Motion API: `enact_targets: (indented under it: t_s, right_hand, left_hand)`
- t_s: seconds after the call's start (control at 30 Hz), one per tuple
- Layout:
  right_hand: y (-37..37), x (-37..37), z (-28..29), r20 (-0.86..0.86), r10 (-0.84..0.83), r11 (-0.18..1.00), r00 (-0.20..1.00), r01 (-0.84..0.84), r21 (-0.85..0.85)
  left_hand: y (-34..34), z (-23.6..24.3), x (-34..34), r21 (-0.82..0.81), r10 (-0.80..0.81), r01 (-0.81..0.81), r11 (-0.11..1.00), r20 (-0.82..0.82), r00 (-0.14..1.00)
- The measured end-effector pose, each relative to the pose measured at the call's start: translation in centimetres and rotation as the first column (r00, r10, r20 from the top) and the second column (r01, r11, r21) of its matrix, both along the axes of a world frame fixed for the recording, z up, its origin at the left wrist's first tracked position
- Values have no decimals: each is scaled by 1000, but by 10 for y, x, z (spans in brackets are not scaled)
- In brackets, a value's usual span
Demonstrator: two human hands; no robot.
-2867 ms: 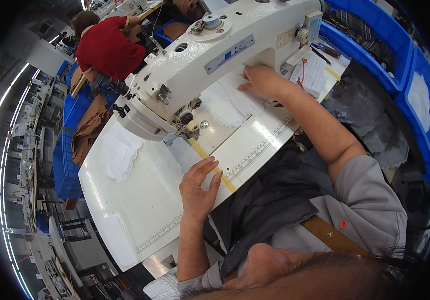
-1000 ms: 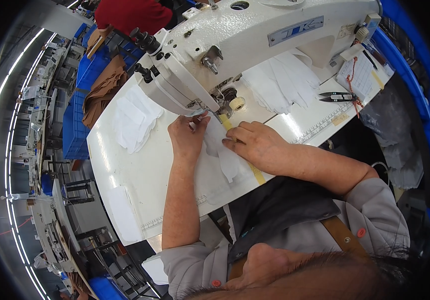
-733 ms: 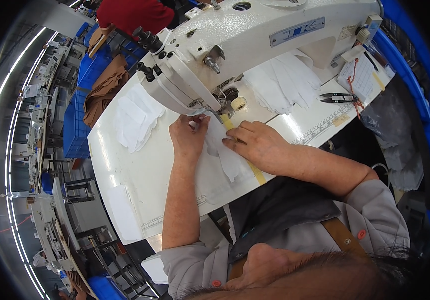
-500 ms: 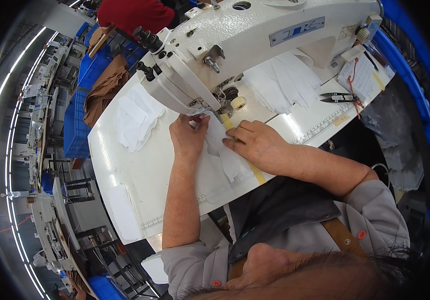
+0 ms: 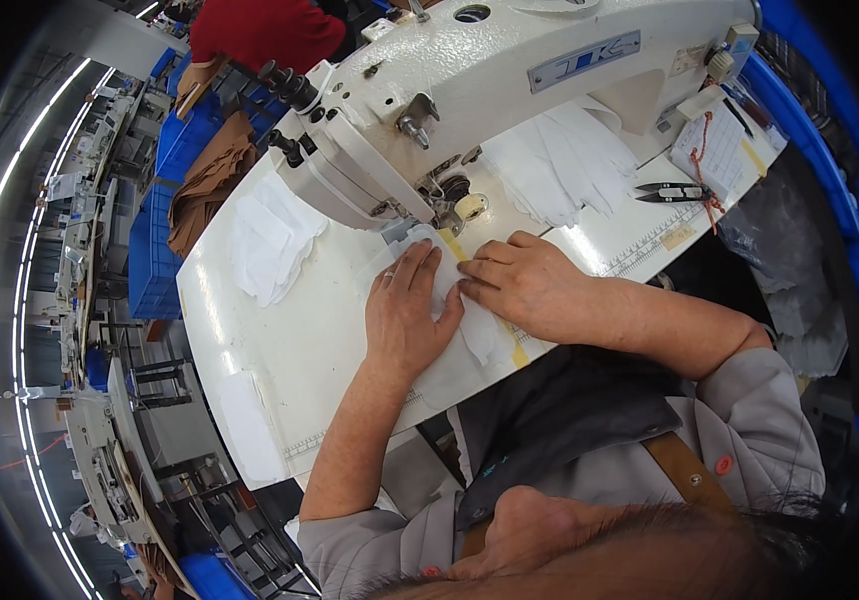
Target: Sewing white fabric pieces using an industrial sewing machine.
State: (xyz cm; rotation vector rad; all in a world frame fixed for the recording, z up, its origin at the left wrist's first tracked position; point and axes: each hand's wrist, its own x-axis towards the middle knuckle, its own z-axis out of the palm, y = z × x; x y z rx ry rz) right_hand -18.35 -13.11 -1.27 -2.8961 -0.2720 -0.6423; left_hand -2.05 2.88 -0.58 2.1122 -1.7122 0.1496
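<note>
A white fabric piece [image 5: 483, 335] lies on the machine table, its far end by the needle area of a white sewing machine [image 5: 355, 170]. My left hand [image 5: 408, 315] rests flat on this fabric with its fingers stretched out and its thumb apart. To its right, my right hand [image 5: 528, 288] has its fingers bent and pressed together at the fabric's right edge; the fingertips are partly hidden. A strip of yellow tape [image 5: 521, 355] runs along the table beside the fabric and under my right hand.
White fabric pieces lie in a left pile [image 5: 275, 240] and a right pile [image 5: 560, 165]. Black thread snips [image 5: 672, 192] rest near a paper sheet [image 5: 715, 150]. Brown pieces [image 5: 212, 185] sit in blue crates [image 5: 153, 250] at left. A person in red [image 5: 260, 30] is beyond.
My left hand has come back from the needle area and gone from a pinch to lying flat on the fabric. My right hand has shifted slightly right.
</note>
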Motion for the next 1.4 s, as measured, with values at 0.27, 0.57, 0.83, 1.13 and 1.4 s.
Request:
enact_targets:
  t_s: [0.27,0.57,0.83,1.13,1.4]
  right_hand:
    - [-10,6,-4,62,-11,1000,998,12,-9]
    - [-12,7,-9,88,-9,1000,996,9,6]
    - [-10,7,-4,35,-16,993,999,12,116]
    - [-10,-11,-4,92,-48,968,995,24,249]
    - [-3,-49,2,54,179,960,982,-187,208]
  left_hand:
    - [-10,-7,8,-46,16,-16,999,4,1000]
    - [-11,-9,11,-45,19,-19,999,8,1000]
    - [3,29,0,80,-85,93,992,-94,992]
    - [30,14,-35,-199,-76,36,979,-195,978]
    - [32,6,-51,-133,-163,158,978,-30,986]
